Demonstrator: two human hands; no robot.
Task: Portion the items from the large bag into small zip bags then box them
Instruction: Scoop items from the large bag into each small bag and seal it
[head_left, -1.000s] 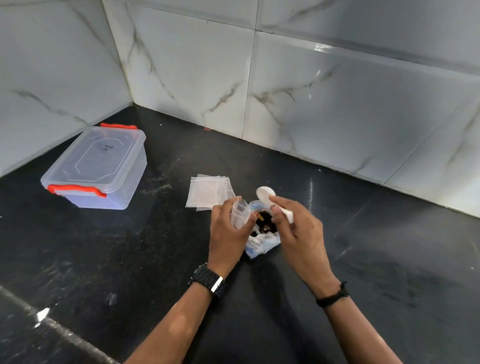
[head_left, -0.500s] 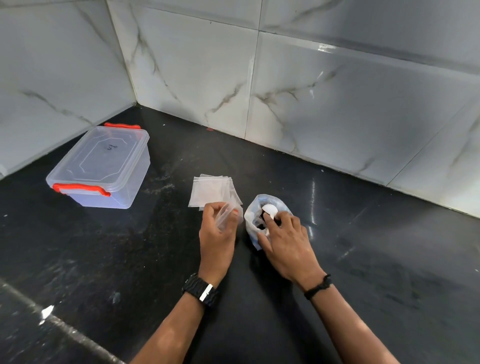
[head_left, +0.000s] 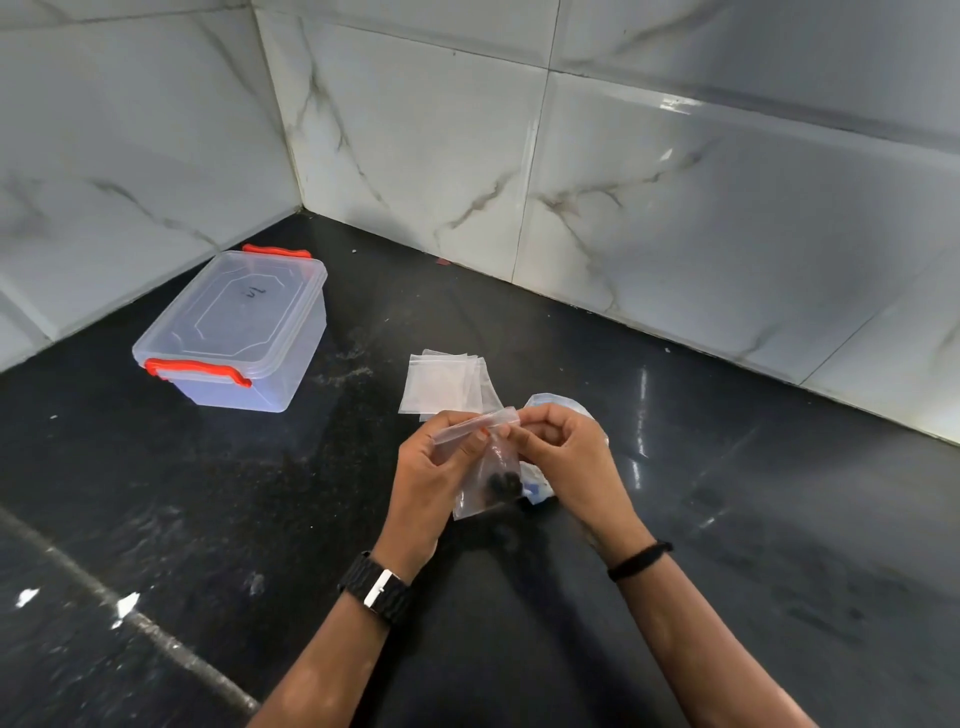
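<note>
Item 1: small zip bag (head_left: 485, 470), clear plastic, held up above the counter (head_left: 727, 519) between both hands. Its top strip runs slantwise from the left hand (head_left: 431, 467) to the right hand (head_left: 563, 457). A few dark pieces (head_left: 501, 482) sit in the lower part; what they are cannot be made out. Whether the strip is sealed cannot be told.

Item 2: left hand, fingers curled, pinching the left end of the strip. Black watch (head_left: 376, 587) on the wrist.

Item 3: right hand, fingers curled, pinching the right end of the strip near the bag's upper corner. Thin black band (head_left: 640, 560) on the wrist.

Item 4: large bag (head_left: 545, 402), pale and crumpled, on the counter just behind the right hand. Mostly hidden by that hand and by the small bag; only its top rim and a scrap low down show. Contents not visible.

Item 5: stack of flat small bags (head_left: 441, 384), fanned slightly, on the counter just beyond the left hand; its near edge is covered by the fingers.

Item 6: clear box (head_left: 234, 338) with lid on and orange clips, well to the left, near the tiled wall (head_left: 415, 130). A small dark mark on the lid, unreadable.
</note>
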